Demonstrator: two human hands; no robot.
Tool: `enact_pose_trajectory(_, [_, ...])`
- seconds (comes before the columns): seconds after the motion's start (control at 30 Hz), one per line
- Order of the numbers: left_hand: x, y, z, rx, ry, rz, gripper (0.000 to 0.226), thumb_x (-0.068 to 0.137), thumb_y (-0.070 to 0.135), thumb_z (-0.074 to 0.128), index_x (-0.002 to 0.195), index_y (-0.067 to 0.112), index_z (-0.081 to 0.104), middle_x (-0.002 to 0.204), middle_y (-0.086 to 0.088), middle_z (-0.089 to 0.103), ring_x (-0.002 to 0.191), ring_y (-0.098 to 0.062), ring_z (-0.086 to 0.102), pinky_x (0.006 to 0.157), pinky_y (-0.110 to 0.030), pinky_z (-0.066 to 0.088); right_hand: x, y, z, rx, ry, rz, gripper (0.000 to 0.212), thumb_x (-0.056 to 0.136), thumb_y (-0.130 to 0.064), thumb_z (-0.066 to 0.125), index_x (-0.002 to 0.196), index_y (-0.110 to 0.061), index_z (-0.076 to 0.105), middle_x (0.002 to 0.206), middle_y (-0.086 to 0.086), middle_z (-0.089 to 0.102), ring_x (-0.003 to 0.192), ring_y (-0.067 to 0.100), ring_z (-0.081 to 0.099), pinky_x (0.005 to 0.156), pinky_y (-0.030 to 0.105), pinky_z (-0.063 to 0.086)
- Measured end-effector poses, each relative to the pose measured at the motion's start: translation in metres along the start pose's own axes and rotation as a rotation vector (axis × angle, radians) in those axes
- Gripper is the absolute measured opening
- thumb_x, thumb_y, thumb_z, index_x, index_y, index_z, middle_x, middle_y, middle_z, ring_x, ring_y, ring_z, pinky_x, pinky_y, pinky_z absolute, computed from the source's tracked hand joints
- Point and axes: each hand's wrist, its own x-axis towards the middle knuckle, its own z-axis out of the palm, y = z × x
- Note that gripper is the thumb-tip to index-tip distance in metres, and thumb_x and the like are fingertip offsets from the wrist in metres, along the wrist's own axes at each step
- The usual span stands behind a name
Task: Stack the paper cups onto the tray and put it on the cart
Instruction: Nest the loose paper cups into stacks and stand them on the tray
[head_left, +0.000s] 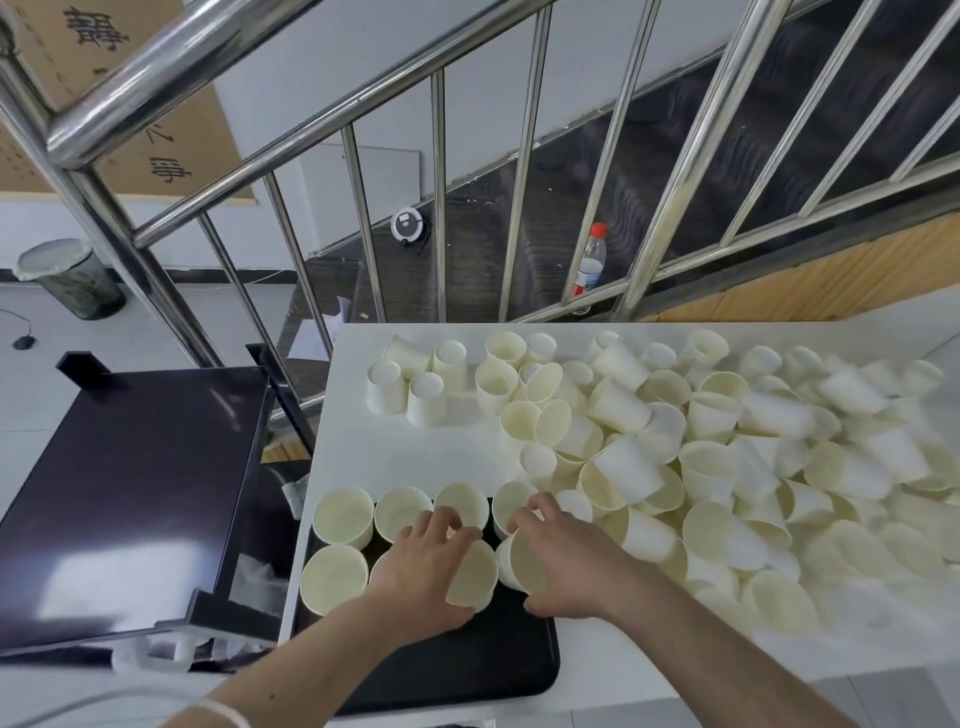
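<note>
Beside the dark cart (130, 467), upright cups (343, 517) are standing on the black tray (467, 670), where the left hand (423, 566) is gripping a tilted cup (471, 574) and the right hand (563, 558) another (524, 564), the loose pile (727, 457) lying right of them.

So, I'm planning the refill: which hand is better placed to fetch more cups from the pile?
Right hand. The pile lies on its side, just past its fingers; the left hand is over the tray, farther away. Both already hold a cup.
</note>
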Motion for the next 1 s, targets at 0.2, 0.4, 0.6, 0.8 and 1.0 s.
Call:
enact_pose_trajectory(0.2, [0.001,-0.003,0.004,0.047,-0.012,0.03,0.073,0.064,0.049,0.061,0.13,0.03,0.035,0.127,0.0,0.039,0.108,-0.022,0.047,0.088,-0.033,0.044,0.005,0.001,0.01,-0.07,-0.051,0.029,0.074,0.073,-0.022,0.072,0.136,-0.019,0.033,0.138,0.007,0.028,0.104,0.028,0.054,0.073,0.035,0.05])
enact_pose_trajectory(0.4, [0.004,-0.002,0.005,0.092,-0.055,0.041,0.073,0.072,0.044,0.059,0.137,0.029,0.029,0.134,0.0,0.032,0.117,-0.022,0.041,0.096,-0.033,0.038,0.015,0.001,0.032,-0.07,-0.08,0.036,0.1,0.072,-0.021,0.074,0.15,-0.026,0.01,0.139,0.008,0.032,0.109,0.03,0.055,0.076,0.038,0.052])
enact_pose_trajectory(0.6, [0.006,-0.001,0.004,0.143,-0.094,0.044,0.077,0.077,0.041,0.061,0.143,0.029,0.024,0.141,0.0,0.026,0.125,-0.023,0.033,0.101,-0.032,0.032,0.022,-0.004,0.041,-0.088,-0.071,0.037,0.104,0.074,-0.032,0.076,0.151,-0.024,0.008,0.136,0.009,0.037,0.106,0.031,0.056,0.084,0.042,0.051])
enact_pose_trajectory(0.8, [0.007,0.001,0.004,0.147,-0.122,0.054,0.085,0.072,0.043,0.064,0.144,0.029,0.02,0.141,0.0,0.024,0.127,-0.023,0.031,0.103,-0.033,0.029,0.023,-0.002,0.044,-0.069,-0.059,0.036,0.102,0.073,-0.039,0.075,0.151,-0.024,0.011,0.137,0.007,0.038,0.106,0.029,0.057,0.082,0.04,0.052])
enact_pose_trajectory(1.0, [0.008,-0.001,0.005,0.142,-0.1,0.069,0.08,0.071,0.045,0.063,0.14,0.026,0.027,0.134,0.0,0.033,0.12,-0.024,0.037,0.099,-0.035,0.033,0.023,0.0,0.043,-0.058,-0.051,0.039,0.103,0.073,-0.038,0.078,0.151,-0.024,0.012,0.138,0.006,0.038,0.109,0.028,0.056,0.082,0.038,0.051])
